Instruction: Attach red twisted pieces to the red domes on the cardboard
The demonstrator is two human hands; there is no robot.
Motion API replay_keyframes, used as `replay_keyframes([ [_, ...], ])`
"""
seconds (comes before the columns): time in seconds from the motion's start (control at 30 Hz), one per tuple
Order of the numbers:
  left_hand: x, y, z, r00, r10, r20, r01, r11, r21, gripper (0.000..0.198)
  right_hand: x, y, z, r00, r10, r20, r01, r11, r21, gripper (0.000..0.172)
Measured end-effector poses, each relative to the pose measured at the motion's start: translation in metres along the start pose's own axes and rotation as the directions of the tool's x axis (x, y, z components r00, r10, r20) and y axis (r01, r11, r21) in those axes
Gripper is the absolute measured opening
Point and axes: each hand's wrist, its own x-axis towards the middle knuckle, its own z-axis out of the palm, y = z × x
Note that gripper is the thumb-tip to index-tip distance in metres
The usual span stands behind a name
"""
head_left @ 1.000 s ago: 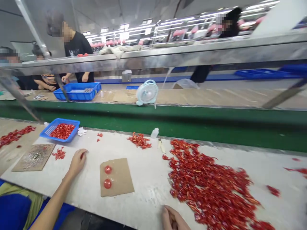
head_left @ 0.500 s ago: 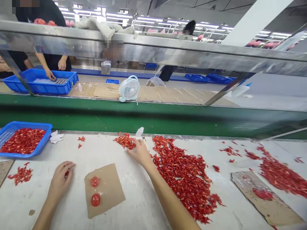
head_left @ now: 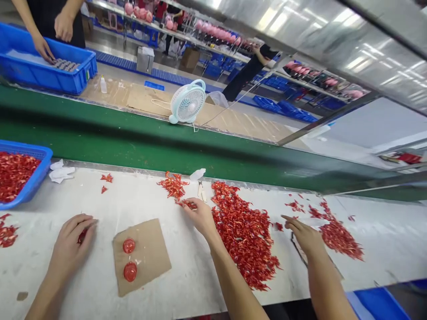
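My left hand point(head_left: 74, 239) rests on the white worktop point(head_left: 96, 284), its fingers curled around small red pieces that show only in part. My right hand point(head_left: 199, 217) pinches a small red pointed piece point(head_left: 188, 205) between thumb and fingers. Just beyond it lies a small heap of red star-like pieces point(head_left: 173, 186). A large pile of the same kind point(head_left: 245, 240) spreads to the right of that hand. Between my hands lies a cardboard piece point(head_left: 151, 249) bearing two round glossy red blobs point(head_left: 129, 245).
A blue basket point(head_left: 39, 178) of red pieces stands at left beside crumpled white paper point(head_left: 61, 171). A white bottle point(head_left: 198, 174) lies near the green barrier point(head_left: 133, 149). A fan point(head_left: 189, 103) stands beyond. Another person's hand point(head_left: 305, 235) reaches in at right, over cardboard.
The view has tilted downward. My right hand has drawn back from the small heap with a red piece. Another person's arm has come in at right. My left hand stays beside the cardboard.
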Motion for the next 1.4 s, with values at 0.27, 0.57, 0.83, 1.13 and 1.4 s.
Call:
replay_keyframes([
  [0.27,0.009,0.02,-0.008,0.999,-0.045,0.023,0.045,0.999,-0.015,0.017,-0.081,-0.007,-0.019,0.935,0.111,0.337,-0.215,0.933,0.29,0.019],
  [0.57,0.013,0.029,-0.007,0.997,-0.07,0.031,0.069,0.997,0.032,0.016,-0.101,-0.003,-0.019,0.899,0.223,0.376,-0.337,0.902,0.269,0.037],
  [0.83,0.012,0.031,-0.005,0.997,-0.078,0.021,0.078,0.996,0.039,0.017,-0.1,-0.005,-0.028,0.891,0.169,0.421,-0.31,0.905,0.292,0.036],
  [1.13,0.012,0.033,-0.006,0.995,-0.101,0.023,0.1,0.995,0.02,0.017,-0.107,-0.006,-0.022,0.93,0.155,0.333,-0.278,0.889,0.363,0.029],
  [1.4,0.007,0.032,-0.008,0.993,-0.117,0.032,0.117,0.993,-0.002,0.021,-0.113,-0.009,-0.015,0.947,0.223,0.23,-0.304,0.853,0.424,0.03],
])
